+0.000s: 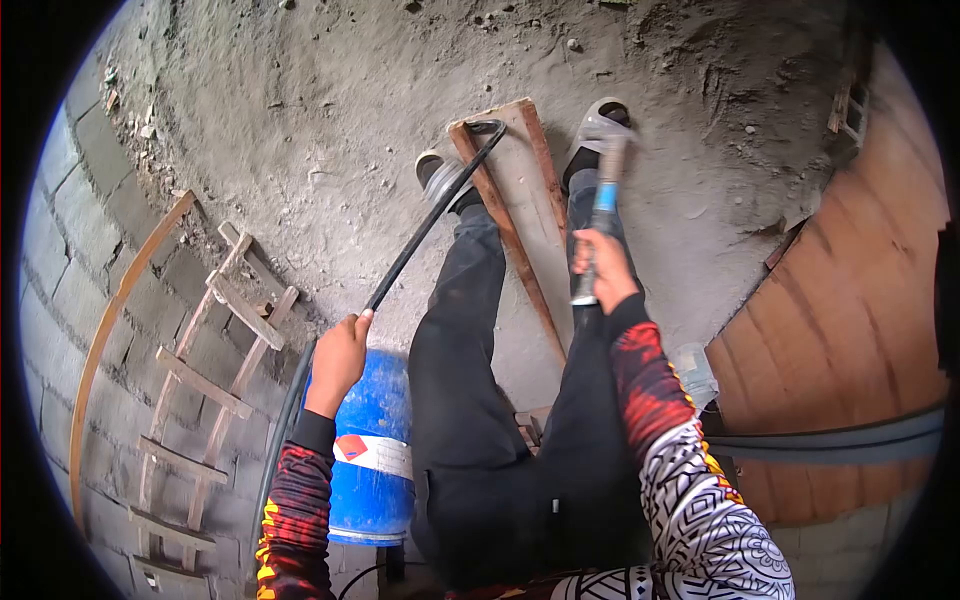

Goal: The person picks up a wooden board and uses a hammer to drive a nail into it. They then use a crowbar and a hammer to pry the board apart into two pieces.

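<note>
My left hand (340, 355) grips a black pipe (425, 225) whose far end curves over the top of a wooden board (520, 190) on the ground. My right hand (603, 268) holds a hammer (600, 195) by its blue-taped handle, the metal head up near my right sandal (600, 125). The board lies between my feet, with my left sandal (440, 178) beside its left rail. My legs in black trousers (470, 400) fill the lower middle.
A blue drum (372, 455) stands under my left arm. A rough wooden ladder (205, 390) and a curved strip lean on the block wall (60, 250) at left. A brown plywood sheet (850, 300) stands at right. The ground is dusty concrete.
</note>
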Available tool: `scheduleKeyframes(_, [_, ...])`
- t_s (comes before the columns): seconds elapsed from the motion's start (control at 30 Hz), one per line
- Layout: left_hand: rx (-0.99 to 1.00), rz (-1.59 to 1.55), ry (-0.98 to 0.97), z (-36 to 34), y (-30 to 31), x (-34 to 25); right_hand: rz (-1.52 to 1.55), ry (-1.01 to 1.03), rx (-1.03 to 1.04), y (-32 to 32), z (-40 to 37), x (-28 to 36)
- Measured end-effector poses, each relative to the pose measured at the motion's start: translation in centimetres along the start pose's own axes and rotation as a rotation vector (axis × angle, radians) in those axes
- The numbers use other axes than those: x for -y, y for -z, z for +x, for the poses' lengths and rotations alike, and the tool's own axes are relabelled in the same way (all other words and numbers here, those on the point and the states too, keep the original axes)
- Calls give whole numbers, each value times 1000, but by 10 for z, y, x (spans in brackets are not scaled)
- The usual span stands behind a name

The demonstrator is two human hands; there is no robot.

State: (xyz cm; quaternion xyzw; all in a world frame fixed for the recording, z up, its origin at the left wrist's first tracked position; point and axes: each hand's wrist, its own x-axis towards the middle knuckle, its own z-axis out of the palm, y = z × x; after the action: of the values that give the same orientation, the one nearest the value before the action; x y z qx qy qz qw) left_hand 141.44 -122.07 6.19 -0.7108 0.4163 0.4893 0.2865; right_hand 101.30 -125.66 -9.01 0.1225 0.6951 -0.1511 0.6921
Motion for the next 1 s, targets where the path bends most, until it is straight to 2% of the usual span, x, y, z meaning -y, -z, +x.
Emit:
scheduleKeyframes(0.1, [9,-2,-6,1,0,2,209,219,-139,22,-7,39])
scheduleKeyframes(0.17, [37,-5,14,2,-1,4,528,320,-130,10,15,50])
scheduleKeyframes(0.23, [44,-9,19,2,0,4,673,341,-92,-28,38,33])
scheduleKeyframes(0.3, [49,-12,21,3,2,2,411,218,-211,-82,42,-15])
scheduleKeyframes(0.37, [43,-13,31,2,1,0,54,-189,137,-98,54,-63])
scheduleKeyframes(0.5, [28,-52,17,0,4,-5,149,-159,125,-113,31,-59])
scheduleKeyframes(0.6, [108,-148,39,-7,11,-11,-4,-187,159,-76,-1,-46])
scheduleKeyframes(0.67, [321,-254,14,-7,19,3,-99,-153,82,-54,-34,-30])
scheduleKeyframes(0.7, [313,-259,8,-13,27,8,-95,-172,97,-41,-49,-23])
scheduleKeyframes(0.77, [544,-623,74,-26,45,21,-36,-164,78,-23,-77,-11])
scheduleKeyframes(0.8, [622,-650,92,-32,49,34,-7,-154,37,-21,-93,-4])
scheduleKeyframes(0.83, [612,-651,86,-38,51,51,23,-144,-5,-24,-104,4])
scheduleKeyframes(0.9, [759,-789,154,-52,46,88,99,-101,2,-30,-110,8])
scheduleKeyframes(0.93, [761,-785,160,-58,41,99,177,-68,-1,-29,-111,5])
scheduleKeyframes(1.0, [742,-1171,276,-67,32,114,153,-41,-20,-35,-102,-4])
